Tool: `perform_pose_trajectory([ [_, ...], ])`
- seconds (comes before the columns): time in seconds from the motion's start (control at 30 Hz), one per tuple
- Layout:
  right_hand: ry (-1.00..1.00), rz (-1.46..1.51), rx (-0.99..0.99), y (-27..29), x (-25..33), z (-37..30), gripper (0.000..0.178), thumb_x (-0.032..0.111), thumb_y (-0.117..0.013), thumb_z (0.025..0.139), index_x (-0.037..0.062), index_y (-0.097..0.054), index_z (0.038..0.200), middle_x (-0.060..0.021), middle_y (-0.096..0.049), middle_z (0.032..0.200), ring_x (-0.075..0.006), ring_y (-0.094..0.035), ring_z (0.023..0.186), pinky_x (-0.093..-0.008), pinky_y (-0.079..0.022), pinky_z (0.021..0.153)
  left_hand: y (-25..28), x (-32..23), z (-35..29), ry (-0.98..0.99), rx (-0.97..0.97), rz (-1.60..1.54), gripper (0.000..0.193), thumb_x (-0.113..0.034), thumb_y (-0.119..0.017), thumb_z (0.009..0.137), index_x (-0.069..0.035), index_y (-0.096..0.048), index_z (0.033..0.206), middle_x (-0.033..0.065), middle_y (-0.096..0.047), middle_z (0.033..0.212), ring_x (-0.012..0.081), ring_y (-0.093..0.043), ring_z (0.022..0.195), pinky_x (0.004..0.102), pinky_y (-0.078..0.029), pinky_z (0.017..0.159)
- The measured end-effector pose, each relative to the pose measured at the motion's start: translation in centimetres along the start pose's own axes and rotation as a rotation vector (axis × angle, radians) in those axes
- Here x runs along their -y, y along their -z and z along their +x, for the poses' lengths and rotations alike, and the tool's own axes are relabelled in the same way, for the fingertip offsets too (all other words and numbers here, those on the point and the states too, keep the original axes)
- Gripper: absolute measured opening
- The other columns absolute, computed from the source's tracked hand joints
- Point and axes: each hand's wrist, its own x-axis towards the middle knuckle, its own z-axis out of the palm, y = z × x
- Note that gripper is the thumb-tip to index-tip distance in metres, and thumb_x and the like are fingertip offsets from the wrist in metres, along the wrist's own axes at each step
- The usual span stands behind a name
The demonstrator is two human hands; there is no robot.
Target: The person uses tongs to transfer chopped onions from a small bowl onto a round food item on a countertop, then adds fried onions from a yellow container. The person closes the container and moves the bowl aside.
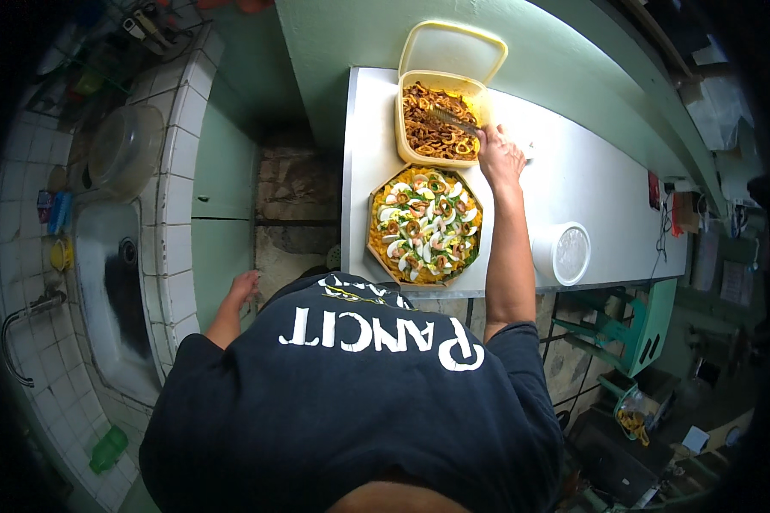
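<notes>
My right hand (501, 156) grips metal tongs (455, 120), their far end down among brown cooked squid rings (432, 137). The squid fills a yellow plastic tub (485, 107) at the back of the white table, its pale lid (453, 50) leaning up behind it. Directly in front of the tub sits an octagonal tray (372, 229) of orange noodles (443, 274), topped with egg slices, squid rings, shrimp and chopped greens. My left hand (245, 286) hangs low at my side, away from the table, with fingers loosely apart and nothing visible in it.
A round white tub (565, 254) stands on the table (603, 197) to the right of my forearm. Green plastic stools (629, 329) are by the table's front right. At left, a sink (103, 299) is set in a tiled counter (176, 209). A green wall (565, 43) rises behind the table.
</notes>
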Motion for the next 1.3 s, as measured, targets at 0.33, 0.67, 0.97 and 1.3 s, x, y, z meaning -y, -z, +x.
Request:
perform_pose_trajectory([
  [0.33,0.014,-0.002,-0.137,-4.1,0.5,3.3,0.019,0.029,-0.052,0.094,0.0131,-0.063,0.091,-0.0083,-0.066,0.088,-0.0312,-0.067,0.072,-0.044,-0.053,0.06,-1.2,-3.0,-3.7,0.054,-0.072,-0.075,0.038,-0.036,-0.052,0.093,-0.02,-0.055,0.128,-0.0049,-0.057,0.095,0.0119,-0.053,0.079,0.0314,-0.04,0.069],
  [0.67,-0.216,0.242,-0.143,0.0,-4.8,-3.9,0.023,0.027,-0.053,0.092,0.0109,-0.07,0.097,-0.0098,-0.067,0.097,-0.0317,-0.064,0.086,-0.0419,-0.049,0.077,-0.2,2.6,-1.3,0.059,0.004,0.178,0.04,-0.038,-0.051,0.093,-0.02,-0.055,0.128,-0.0021,-0.058,0.099,0.0132,-0.055,0.079,0.0346,-0.041,0.068],
  [0.97,-0.297,0.287,-0.098,1.1,-7.1,-7.9,0.025,0.028,-0.053,0.093,0.0111,-0.07,0.1,-0.0085,-0.066,0.095,-0.0286,-0.065,0.088,-0.0393,-0.049,0.079,-0.6,-7.4,-1.7,-0.065,-0.001,0.058,0.038,-0.036,-0.05,0.094,-0.02,-0.054,0.128,-0.0034,-0.059,0.103,0.0135,-0.057,0.083,0.0354,-0.043,0.07],
  [1.3,0.111,0.064,0.039,-2.8,-0.7,-3.3,0.016,0.028,-0.055,0.093,0.0145,-0.063,0.092,-0.0058,-0.062,0.093,-0.0298,-0.064,0.077,-0.0429,-0.052,0.066,-1.0,-5.1,-1.0,0.018,0.003,0.034,0.037,-0.037,-0.051,0.095,-0.021,-0.055,0.128,-0.0018,-0.061,0.107,0.0142,-0.057,0.085,0.034,-0.044,0.072],
])
